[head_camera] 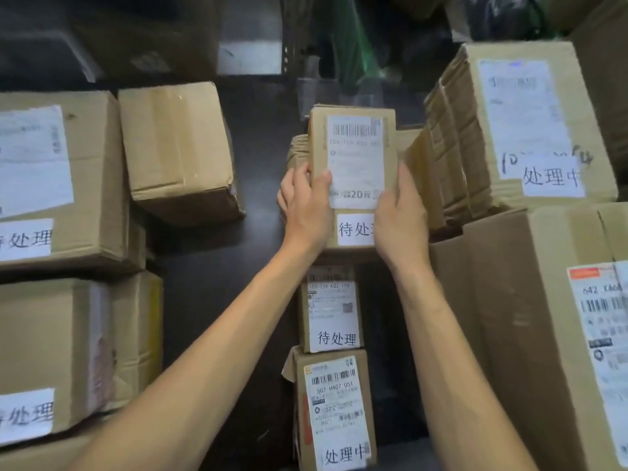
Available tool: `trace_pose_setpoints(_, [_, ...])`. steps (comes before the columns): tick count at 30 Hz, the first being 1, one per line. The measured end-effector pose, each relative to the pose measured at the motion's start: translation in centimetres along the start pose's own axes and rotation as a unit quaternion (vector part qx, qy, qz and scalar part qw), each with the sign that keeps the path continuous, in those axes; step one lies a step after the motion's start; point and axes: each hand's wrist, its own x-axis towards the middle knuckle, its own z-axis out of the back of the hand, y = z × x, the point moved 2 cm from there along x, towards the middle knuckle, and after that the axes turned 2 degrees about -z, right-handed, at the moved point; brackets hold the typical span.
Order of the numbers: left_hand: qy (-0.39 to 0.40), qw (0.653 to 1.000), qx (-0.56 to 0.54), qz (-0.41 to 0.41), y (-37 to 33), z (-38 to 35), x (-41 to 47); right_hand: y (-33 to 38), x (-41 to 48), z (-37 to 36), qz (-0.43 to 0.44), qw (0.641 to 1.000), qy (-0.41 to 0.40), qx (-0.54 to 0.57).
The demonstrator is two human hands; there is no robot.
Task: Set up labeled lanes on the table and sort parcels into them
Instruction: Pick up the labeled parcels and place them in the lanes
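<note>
A small cardboard parcel (353, 147) with a white shipping label and a handwritten paper tag sits at the middle of the dark table (258, 137). My left hand (304, 207) grips its left edge, thumb on the label. My right hand (401, 212) grips its right edge. Below it lie two more small tagged parcels, one (331, 311) behind the other (336, 413), in a line toward me. Part of another small box (297, 149) shows behind the held parcel on its left.
Large tagged boxes stand at the left (54, 178) (51, 358), with an untagged box (176, 147) behind them. At the right a tall tagged box (516, 127) leans, and a big box (530, 334) stands in front of it. Dark table strips run between the rows.
</note>
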Motion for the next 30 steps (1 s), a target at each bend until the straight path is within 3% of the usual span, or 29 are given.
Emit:
trace_pose_setpoints(5, [0.005, 1.0, 0.011, 0.014, -1.1, 0.8, -0.6, 0.2, 0.0, 0.3, -0.009, 0.999, 0.042, 0.0])
trace_pose_setpoints(10, [-0.053, 0.998, -0.012, -0.017, -2.2, 2.3, -2.2, 3.5, -2.6, 2.0, 0.13, 0.991, -0.008, -0.043])
trace_pose_setpoints(22, [-0.035, 0.994, 0.015, -0.102, -5.8, 12.5, -10.0, 9.2, -8.8, 1.2, 0.192, 0.958, 0.2, 0.07])
trace_pose_setpoints(30, [-0.058, 0.987, -0.01, -0.152, -5.3, 23.4, -12.7, 14.1, -12.8, -3.0, 0.216, 0.93, 0.291, 0.055])
